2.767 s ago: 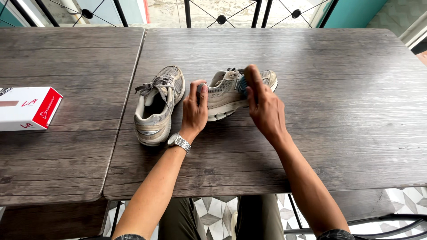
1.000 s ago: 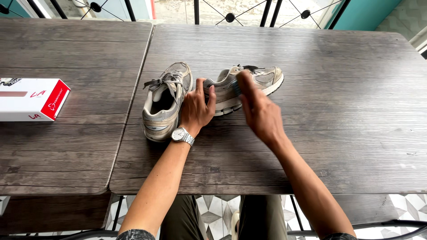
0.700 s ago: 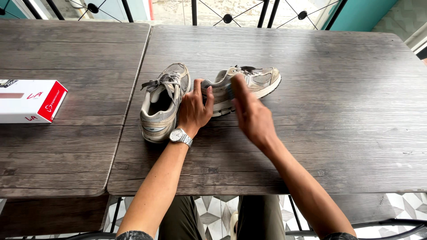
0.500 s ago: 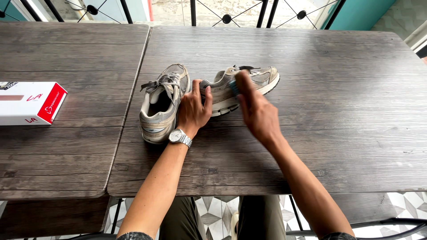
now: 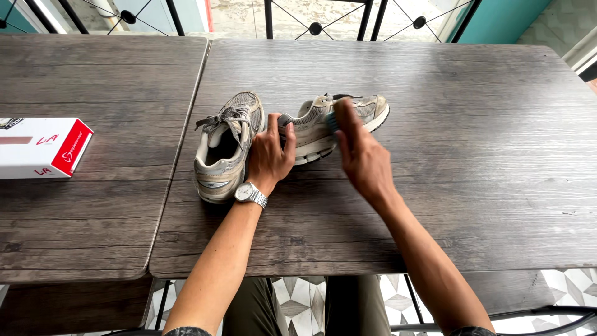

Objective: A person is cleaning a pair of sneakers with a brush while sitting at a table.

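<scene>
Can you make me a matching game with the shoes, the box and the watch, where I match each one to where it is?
Things:
1. upright shoe
2. shoe lying on its side
3. red and white box
4. silver watch

Places:
A. on the left wrist
B. under both hands, left hand and right hand
C. far left, on the other table
D. just left of the left hand

Pairs: 1-D, 2-B, 3-C, 4-A
</scene>
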